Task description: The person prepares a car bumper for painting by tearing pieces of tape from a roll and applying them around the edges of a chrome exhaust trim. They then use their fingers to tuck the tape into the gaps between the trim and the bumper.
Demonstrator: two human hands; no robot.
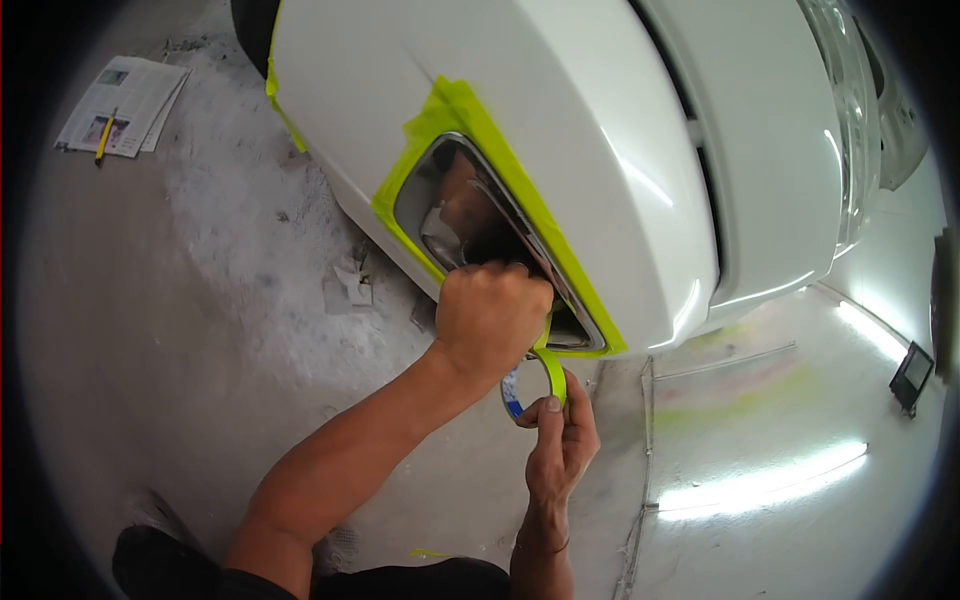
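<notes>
My left hand (495, 310) is closed in a fist over the lower left edge of a dark, glossy recess (465, 205) in a white car bumper (560, 110). Yellow-green masking tape (530, 200) borders the recess. A strip of it runs from beside my left fist down to the tape roll; the fingertips are hidden, but the strip seems to pass under them. Thumb and fingers of my right hand (562, 440) grip the masking tape roll (556, 375), just below the left fist. Blue and white print shows inside the roll's core.
Newspaper (85, 125) with a yellow cutter knife (105, 138) on it lies on the dusty floor at upper left. Paper scraps (350, 285) lie under the bumper. A lit tube lamp (765, 482) and a dark floodlight (911, 378) are at right. My legs (410, 580) show below.
</notes>
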